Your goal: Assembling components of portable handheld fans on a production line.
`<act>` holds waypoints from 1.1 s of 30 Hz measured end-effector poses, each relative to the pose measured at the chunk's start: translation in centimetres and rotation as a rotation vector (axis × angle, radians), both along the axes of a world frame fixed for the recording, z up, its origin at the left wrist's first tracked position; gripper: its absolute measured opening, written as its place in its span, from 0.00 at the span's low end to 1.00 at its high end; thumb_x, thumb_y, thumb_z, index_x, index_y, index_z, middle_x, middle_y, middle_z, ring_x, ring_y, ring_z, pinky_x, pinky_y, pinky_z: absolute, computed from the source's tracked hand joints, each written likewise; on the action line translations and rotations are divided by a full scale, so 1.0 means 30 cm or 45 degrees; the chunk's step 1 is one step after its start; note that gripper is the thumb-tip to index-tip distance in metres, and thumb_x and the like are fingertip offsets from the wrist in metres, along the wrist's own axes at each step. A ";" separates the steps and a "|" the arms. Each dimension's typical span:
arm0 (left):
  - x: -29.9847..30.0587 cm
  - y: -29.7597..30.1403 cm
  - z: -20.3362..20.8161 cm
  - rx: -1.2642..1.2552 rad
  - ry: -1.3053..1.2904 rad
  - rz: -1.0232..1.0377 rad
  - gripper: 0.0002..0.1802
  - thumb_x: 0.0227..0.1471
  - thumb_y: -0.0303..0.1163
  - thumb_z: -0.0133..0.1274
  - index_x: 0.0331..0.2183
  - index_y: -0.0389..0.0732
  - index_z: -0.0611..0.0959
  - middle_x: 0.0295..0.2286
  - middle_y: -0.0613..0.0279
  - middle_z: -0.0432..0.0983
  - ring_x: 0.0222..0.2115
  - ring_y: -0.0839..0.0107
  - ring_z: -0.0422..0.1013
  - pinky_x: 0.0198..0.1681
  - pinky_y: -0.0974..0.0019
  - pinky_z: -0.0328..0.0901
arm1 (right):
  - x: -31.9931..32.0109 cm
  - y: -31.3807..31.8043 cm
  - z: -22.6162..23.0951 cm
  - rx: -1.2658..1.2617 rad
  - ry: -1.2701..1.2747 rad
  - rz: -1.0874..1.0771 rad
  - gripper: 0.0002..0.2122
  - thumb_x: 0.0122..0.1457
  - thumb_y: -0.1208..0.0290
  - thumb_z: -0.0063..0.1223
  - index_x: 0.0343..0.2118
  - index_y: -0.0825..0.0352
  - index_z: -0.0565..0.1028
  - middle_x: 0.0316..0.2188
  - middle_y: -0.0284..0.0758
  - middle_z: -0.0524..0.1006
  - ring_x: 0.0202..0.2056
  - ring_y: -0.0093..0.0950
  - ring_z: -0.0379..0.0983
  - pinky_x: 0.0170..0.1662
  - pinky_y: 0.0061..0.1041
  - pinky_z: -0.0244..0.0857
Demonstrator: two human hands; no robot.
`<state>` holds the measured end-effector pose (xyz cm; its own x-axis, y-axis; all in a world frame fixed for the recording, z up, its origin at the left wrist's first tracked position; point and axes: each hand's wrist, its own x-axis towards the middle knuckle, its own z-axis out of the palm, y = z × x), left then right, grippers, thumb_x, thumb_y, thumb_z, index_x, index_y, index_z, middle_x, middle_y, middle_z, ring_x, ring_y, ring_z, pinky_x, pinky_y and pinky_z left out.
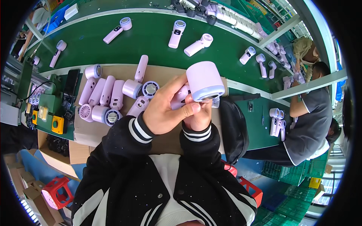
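Observation:
A pale pink handheld fan is raised in front of me, its round head pointing up and away from the cardboard, with a lilac ring at its lower edge. My left hand is closed round its handle, thumb stretched toward the head. My right hand also grips the fan from below, partly hidden by the head and my left thumb. Most of the handle is covered by my hands. Several more pink handheld fans lie piled on the cardboard sheet to the left.
Beyond the cardboard, a green conveyor belt carries spaced-out fans. A black bag lies close on my right. Yellow button boxes and a green fixture stand left, above an open carton. A co-worker sits at right.

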<state>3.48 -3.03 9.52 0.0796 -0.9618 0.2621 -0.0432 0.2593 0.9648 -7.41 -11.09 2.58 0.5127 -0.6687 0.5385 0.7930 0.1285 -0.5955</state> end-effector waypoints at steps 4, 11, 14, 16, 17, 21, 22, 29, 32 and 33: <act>-0.005 -0.016 -0.075 -0.190 0.244 0.167 0.41 0.49 0.29 0.60 0.60 0.32 0.58 0.52 0.46 0.65 0.52 0.59 0.64 0.56 0.60 0.58 | -0.004 0.001 0.041 0.033 0.321 -0.002 0.12 0.57 0.75 0.52 0.44 0.70 0.73 0.39 0.37 0.76 0.38 0.25 0.71 0.46 0.21 0.63; 0.025 0.000 -0.070 -0.122 0.169 0.154 0.36 0.52 0.28 0.56 0.59 0.32 0.61 0.51 0.45 0.66 0.52 0.61 0.65 0.56 0.61 0.58 | 0.036 0.017 -0.057 0.185 0.334 -0.085 0.12 0.62 0.73 0.48 0.48 0.70 0.71 0.41 0.36 0.75 0.41 0.25 0.69 0.50 0.24 0.61; 0.026 -0.005 -0.086 -0.071 -0.050 0.283 0.34 0.55 0.28 0.54 0.59 0.32 0.61 0.50 0.45 0.67 0.51 0.61 0.66 0.56 0.61 0.59 | 0.053 0.017 0.024 0.250 0.204 -0.137 0.13 0.64 0.73 0.45 0.50 0.69 0.69 0.41 0.36 0.74 0.42 0.25 0.68 0.52 0.26 0.60; 0.042 -0.005 -0.088 0.006 -0.076 0.313 0.33 0.55 0.28 0.53 0.59 0.32 0.62 0.50 0.45 0.68 0.51 0.60 0.66 0.55 0.60 0.60 | 0.069 0.023 0.064 0.172 0.315 -0.205 0.14 0.65 0.72 0.45 0.51 0.69 0.69 0.41 0.36 0.74 0.42 0.26 0.68 0.51 0.25 0.60; 0.055 -0.002 -0.090 0.085 -0.094 0.346 0.32 0.55 0.27 0.53 0.59 0.32 0.62 0.50 0.45 0.68 0.51 0.60 0.66 0.55 0.60 0.60 | 0.080 0.028 0.082 0.093 0.434 -0.271 0.14 0.65 0.71 0.45 0.52 0.69 0.68 0.40 0.36 0.74 0.42 0.26 0.69 0.51 0.25 0.61; 0.102 -0.009 -0.121 0.166 -0.050 0.493 0.30 0.56 0.27 0.52 0.59 0.33 0.64 0.49 0.46 0.69 0.50 0.59 0.68 0.53 0.60 0.62 | 0.136 0.029 0.064 -0.128 0.708 -0.492 0.16 0.66 0.68 0.44 0.52 0.70 0.67 0.38 0.36 0.74 0.39 0.26 0.70 0.49 0.25 0.63; 0.116 -0.033 -0.140 0.082 0.036 0.550 0.30 0.55 0.27 0.52 0.58 0.34 0.65 0.47 0.46 0.71 0.49 0.59 0.68 0.52 0.60 0.63 | 0.154 0.015 0.038 -0.193 0.751 -0.601 0.16 0.66 0.67 0.44 0.52 0.70 0.67 0.37 0.36 0.75 0.38 0.26 0.71 0.47 0.24 0.64; 0.256 -0.089 -0.191 -0.023 -0.310 0.801 0.28 0.57 0.27 0.51 0.58 0.37 0.67 0.47 0.49 0.73 0.46 0.61 0.70 0.51 0.64 0.63 | 0.209 -0.036 -0.017 0.122 1.031 0.000 0.16 0.66 0.63 0.44 0.49 0.70 0.69 0.27 0.36 0.73 0.21 0.25 0.70 0.27 0.21 0.68; 0.327 -0.047 -0.233 0.055 -0.838 0.870 0.28 0.56 0.36 0.51 0.57 0.38 0.68 0.43 0.49 0.75 0.44 0.56 0.70 0.50 0.60 0.63 | 0.252 -0.133 -0.053 0.144 1.078 -0.113 0.18 0.66 0.58 0.41 0.45 0.70 0.69 0.22 0.35 0.72 0.13 0.25 0.65 0.16 0.23 0.62; 0.355 -0.025 -0.244 0.095 -1.102 0.898 0.29 0.56 0.40 0.51 0.56 0.38 0.69 0.41 0.49 0.76 0.44 0.54 0.70 0.49 0.58 0.63 | 0.296 -0.212 -0.066 0.137 1.173 -0.147 0.19 0.66 0.57 0.41 0.46 0.70 0.69 0.25 0.36 0.72 0.15 0.27 0.66 0.18 0.24 0.63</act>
